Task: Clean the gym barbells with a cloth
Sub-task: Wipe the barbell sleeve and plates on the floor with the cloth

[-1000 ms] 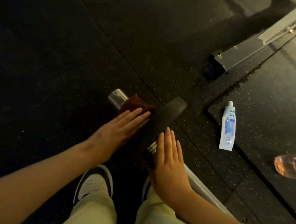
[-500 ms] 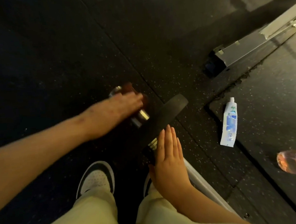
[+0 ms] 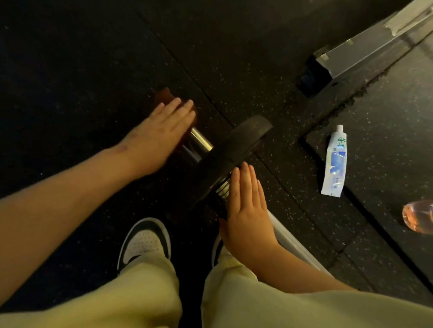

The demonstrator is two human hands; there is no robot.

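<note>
Looked mid-job: left grip [image 3: 162, 134] flat, pressing cloth [image 3: 163, 94] onto barbell sleeve [image 3: 201, 139]; right grip [image 3: 246, 207] flat, straight-fingered by the plate [image 3: 242, 141]; shaft [image 3: 289, 238] probably unwiped.

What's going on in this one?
A person is wiping a barbell on the floor. The left hand presses a brown cloth flat over its outer end, beyond the plate. The right hand lies flat on the barbell on the plate's near side. A tube lies nearby.
</note>
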